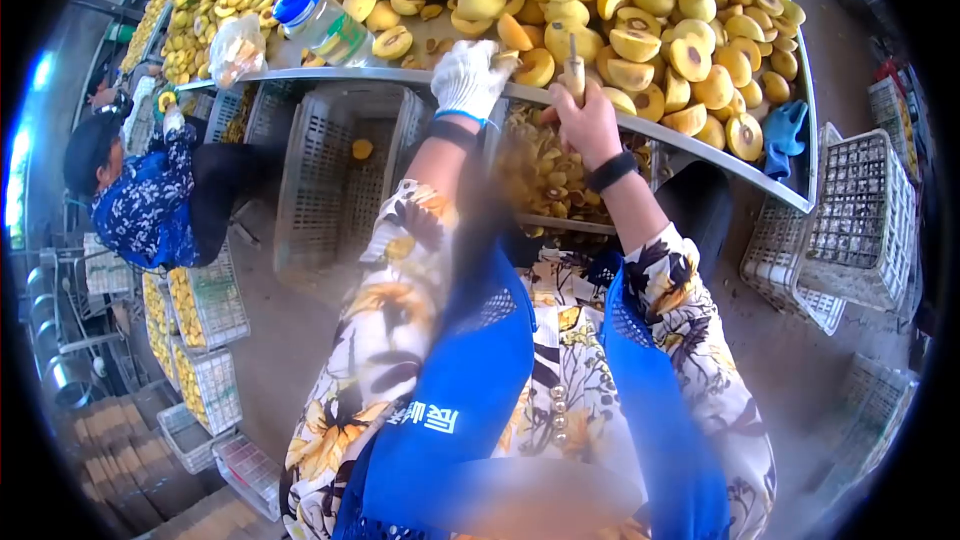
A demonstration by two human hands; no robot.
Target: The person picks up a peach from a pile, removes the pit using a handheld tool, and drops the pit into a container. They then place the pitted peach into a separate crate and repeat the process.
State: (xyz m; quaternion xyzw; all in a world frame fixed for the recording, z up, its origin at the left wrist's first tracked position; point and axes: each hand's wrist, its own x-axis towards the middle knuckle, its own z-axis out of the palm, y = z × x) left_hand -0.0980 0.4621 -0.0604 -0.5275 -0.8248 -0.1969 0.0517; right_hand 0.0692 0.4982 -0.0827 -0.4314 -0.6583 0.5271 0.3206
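Note:
My left hand [470, 78], in a white knitted glove, is closed at the table's near edge. A sliver of yellow fruit, seemingly a peach half [509, 58], shows at its fingertips; the glove hides the rest. Bare and closed, my right hand [588, 122] grips a pitting tool [573, 75] by its pale handle, with the thin metal tip pointing away from me. Beyond both hands lies a heap of halved yellow peaches [632, 43], several with brown centres facing up. Below my hands, a crate [540, 223] contains fruit pieces.
A blue-capped clear bottle [335, 32] and a plastic bag [238, 50] rest on the metal-edged table [710, 155]. A blue glove [785, 140] lies at its right corner. Crates stand left [290, 180] and right [860, 215]. A co-worker [145, 190] sits at left, holding fruit.

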